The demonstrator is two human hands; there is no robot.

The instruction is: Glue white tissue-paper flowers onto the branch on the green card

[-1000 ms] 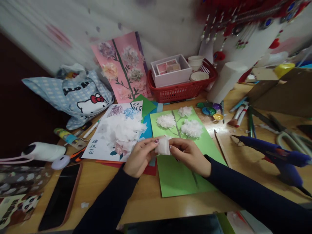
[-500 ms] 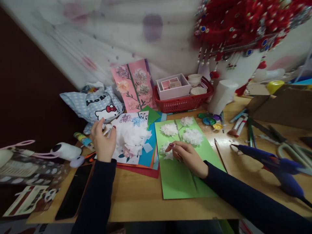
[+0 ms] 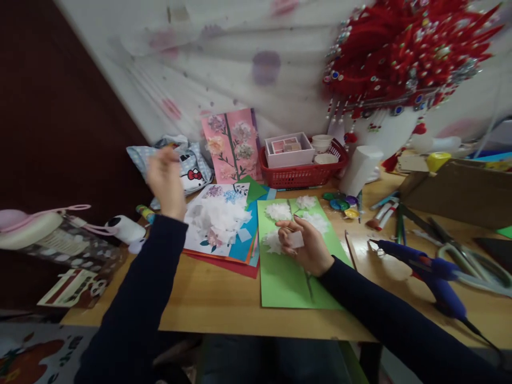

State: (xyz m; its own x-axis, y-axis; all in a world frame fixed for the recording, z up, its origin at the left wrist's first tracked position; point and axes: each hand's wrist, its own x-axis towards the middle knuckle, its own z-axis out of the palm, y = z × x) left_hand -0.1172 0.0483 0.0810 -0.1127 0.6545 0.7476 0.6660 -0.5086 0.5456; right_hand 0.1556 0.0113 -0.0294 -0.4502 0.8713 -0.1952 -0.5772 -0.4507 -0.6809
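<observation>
Currently at wooden table [image 3: 208,304] | over green sheet [image 3: 284,288], to the right of white paper pile [image 3: 216,216] | with left hand [image 3: 166,184] raised, blurred, can't tell grip | in right hand [image 3: 314,250], beside white paper flowers [image 3: 278,212]: small white square [image 3: 296,240], held at part-curled fingers | seemingly preparing petals; next calls for careful two-handed folding

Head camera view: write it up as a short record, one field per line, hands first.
Left hand: raised, motion-blurred, before the blue gingham bag; grip unclear
Right hand: holds a small white square above the green sheet
On green sheet: white ruffled flowers, partly hidden by the right hand
Left of green sheet: white tissue pile
Right of green sheet: blue glue gun, scissors
Behind: red basket holding white box
</observation>
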